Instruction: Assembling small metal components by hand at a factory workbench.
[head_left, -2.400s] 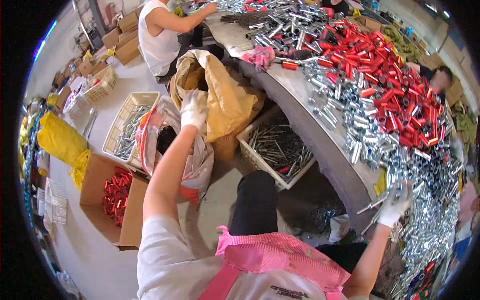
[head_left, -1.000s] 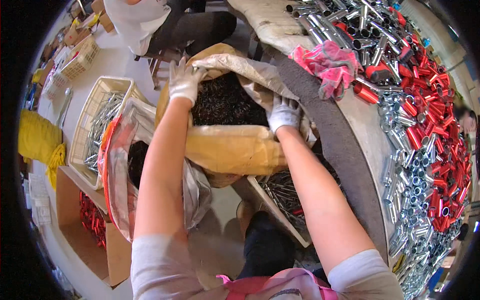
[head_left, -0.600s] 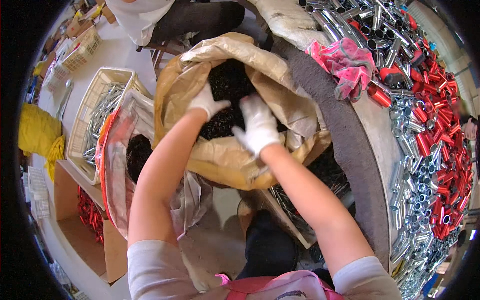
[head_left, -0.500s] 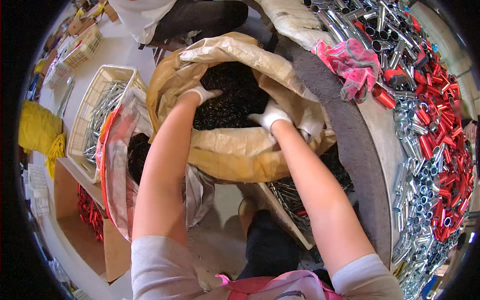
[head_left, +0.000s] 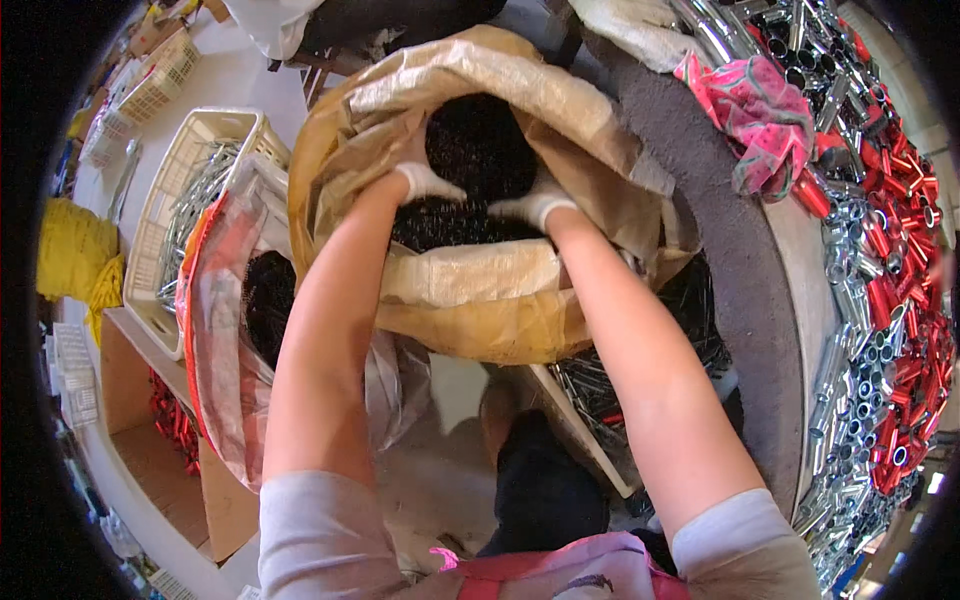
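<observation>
Two-handed scoop, by the look: best done keeping palms level, lower edges meeting under the black bits (head_left: 482,140), spill dropping inside the sack (head_left: 480,278). Bits are sitting in its mouth, 12 o'clock. Left hand (head_left: 428,182) is flanking them at 8, right hand (head_left: 535,205) at 4, both cupping wide, thumbs pointing inward; fingers hidden, can't tell if they're gripping. Forearms (head_left: 330,360) are converging from 7 and 5

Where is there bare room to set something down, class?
Bare floor shows between the cream crate and far basket; a narrow strip of tabletop between dark edge and silver tubes. Crowded: inside the tan sack, where left hand and right hand meet dark pieces, and under the tubes.
</observation>
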